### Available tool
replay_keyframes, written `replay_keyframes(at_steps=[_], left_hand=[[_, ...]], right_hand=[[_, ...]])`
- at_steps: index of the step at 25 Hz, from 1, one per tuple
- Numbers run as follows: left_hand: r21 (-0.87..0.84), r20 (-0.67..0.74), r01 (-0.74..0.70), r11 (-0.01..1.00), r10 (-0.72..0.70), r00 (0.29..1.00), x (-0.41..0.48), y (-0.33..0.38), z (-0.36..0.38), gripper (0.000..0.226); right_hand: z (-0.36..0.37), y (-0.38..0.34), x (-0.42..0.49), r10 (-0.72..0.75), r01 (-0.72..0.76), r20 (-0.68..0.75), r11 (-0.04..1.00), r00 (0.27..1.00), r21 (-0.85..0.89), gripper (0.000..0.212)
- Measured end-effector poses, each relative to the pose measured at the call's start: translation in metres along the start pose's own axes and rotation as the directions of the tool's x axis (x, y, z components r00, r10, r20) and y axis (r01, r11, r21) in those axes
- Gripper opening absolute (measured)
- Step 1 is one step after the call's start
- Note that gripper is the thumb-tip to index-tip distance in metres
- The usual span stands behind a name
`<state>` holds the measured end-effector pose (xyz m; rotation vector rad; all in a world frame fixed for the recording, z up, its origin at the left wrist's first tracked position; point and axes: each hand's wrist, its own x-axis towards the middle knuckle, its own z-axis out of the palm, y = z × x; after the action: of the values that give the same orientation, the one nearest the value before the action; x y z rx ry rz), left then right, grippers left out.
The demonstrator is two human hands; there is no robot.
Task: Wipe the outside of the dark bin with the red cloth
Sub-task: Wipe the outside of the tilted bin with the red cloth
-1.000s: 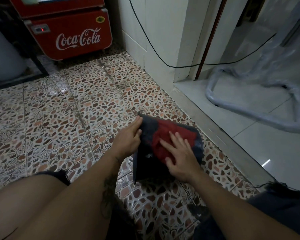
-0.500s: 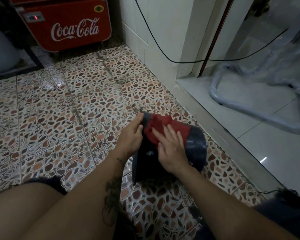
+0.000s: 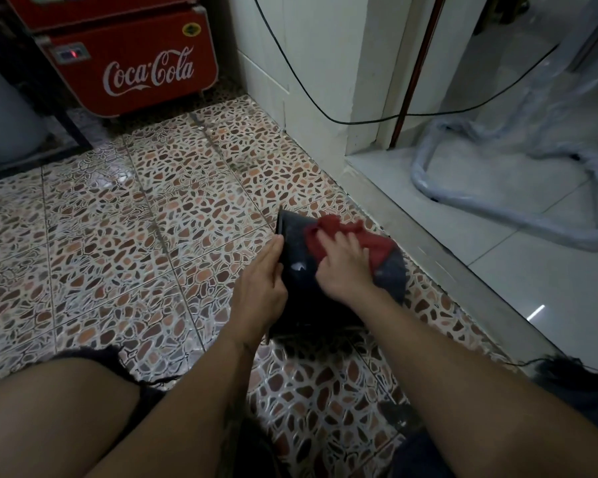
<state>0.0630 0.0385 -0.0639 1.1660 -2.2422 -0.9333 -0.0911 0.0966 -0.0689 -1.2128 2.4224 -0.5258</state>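
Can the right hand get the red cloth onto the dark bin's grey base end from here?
Probably yes: the right hand already presses the red cloth on the dark bin, and the grey base end beside it lies uncovered.
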Motion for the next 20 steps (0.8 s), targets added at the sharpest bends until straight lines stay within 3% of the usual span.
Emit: replay_keyframes(at_steps=[2, 4, 6, 8, 11, 13, 16, 20], left_hand=[[-0.068, 0.009, 0.061, 0.996, -0.061, 0.998, 0.01, 0.005, -0.002, 0.052], [-0.1, 0.045, 0.108, 0.989, -0.104, 0.994, 0.017, 0.009, -0.001, 0.05], [-0.119, 0.087, 0.161, 0.98, -0.151, 0.985, 0.023, 0.011, -0.003, 0.049], [-0.144, 0.123, 0.228, 0.963, -0.211, 0.97, 0.029, 0.01, -0.003, 0.05], [-0.219, 0.181, 0.329, 0.919, -0.293, 0.939, 0.036, 0.006, -0.001, 0.055], [-0.267, 0.228, 0.343, 0.901, -0.287, 0.931, 0.038, 0.001, 0.0, 0.054], [-0.34, 0.234, 0.309, 0.888, -0.238, 0.943, 0.033, -0.004, 0.001, 0.051], [-0.388, 0.169, 0.254, 0.886, -0.203, 0.965, 0.023, -0.012, 0.005, 0.046]], right_hand=[[0.015, -0.002, -0.023, -0.211, 0.211, -0.031, 0.977, 0.977, 0.027, 0.068], [0.019, 0.019, -0.037, -0.262, 0.264, -0.057, 0.964, 0.963, 0.029, 0.066], [0.015, 0.045, -0.04, -0.172, 0.172, -0.078, 0.985, 0.982, -0.003, 0.064], [0.005, 0.063, -0.036, 0.015, -0.018, -0.079, 0.999, 0.997, -0.035, 0.063], [-0.006, 0.052, -0.025, 0.196, -0.196, -0.005, 0.98, 0.981, -0.033, 0.067], [-0.005, 0.025, -0.024, 0.109, -0.109, 0.011, 0.994, 0.994, 0.006, 0.07], [0.011, -0.004, -0.035, -0.135, 0.135, -0.002, 0.988, 0.991, 0.077, 0.069], [0.022, 0.021, -0.053, -0.307, 0.313, -0.064, 0.941, 0.95, 0.131, 0.069]])
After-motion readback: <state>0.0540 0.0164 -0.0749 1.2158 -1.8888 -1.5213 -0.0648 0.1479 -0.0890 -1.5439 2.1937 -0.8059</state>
